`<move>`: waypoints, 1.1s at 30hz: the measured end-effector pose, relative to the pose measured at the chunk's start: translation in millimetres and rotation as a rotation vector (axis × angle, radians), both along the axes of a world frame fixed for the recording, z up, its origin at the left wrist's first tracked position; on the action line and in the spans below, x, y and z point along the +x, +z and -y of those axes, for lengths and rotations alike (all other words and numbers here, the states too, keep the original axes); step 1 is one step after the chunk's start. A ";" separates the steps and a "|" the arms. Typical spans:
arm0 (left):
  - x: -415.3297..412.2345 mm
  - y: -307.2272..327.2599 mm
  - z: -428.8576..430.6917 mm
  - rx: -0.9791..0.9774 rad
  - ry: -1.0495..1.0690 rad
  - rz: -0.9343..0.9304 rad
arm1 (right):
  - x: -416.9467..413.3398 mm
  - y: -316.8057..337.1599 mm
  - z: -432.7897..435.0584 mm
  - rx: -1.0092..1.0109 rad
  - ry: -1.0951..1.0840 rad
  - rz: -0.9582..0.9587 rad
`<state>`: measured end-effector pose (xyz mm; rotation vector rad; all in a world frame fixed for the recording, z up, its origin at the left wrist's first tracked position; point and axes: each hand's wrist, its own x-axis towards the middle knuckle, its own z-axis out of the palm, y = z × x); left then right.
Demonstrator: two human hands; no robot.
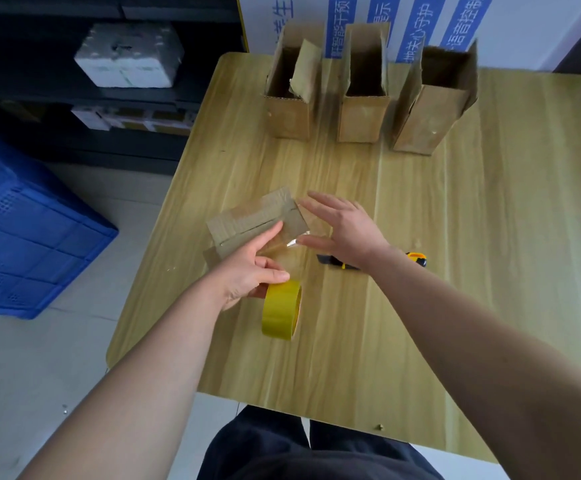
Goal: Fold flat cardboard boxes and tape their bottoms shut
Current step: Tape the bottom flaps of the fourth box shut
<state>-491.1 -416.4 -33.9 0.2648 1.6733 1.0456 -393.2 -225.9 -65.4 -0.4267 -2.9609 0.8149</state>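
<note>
Partly hidden under the right wrist lies a utility knife (pixel 334 261); right hand (pixel 347 226) spreads straight fingers beside the small box (pixel 247 220) on the table (pixel 472 254), left hand (pixel 251 271) grips the yellow tape roll (pixel 280 311); three upright boxes (pixel 363 116) behind show dark interiors.

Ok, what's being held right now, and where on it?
Left hand grips the yellow tape roll at its top rim, index finger on the small box. Right hand is open, holding nothing.
</note>
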 end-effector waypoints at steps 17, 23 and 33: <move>-12.3 1.3 -1.4 0.005 -0.050 0.043 | -26.3 -11.9 -3.9 0.159 0.070 -0.151; -10.3 2.3 -1.4 0.004 -0.029 0.040 | -24.0 -0.6 -18.1 0.125 0.135 0.069; -2.7 17.4 15.5 0.156 0.203 0.120 | -19.1 25.5 9.4 0.020 0.039 0.186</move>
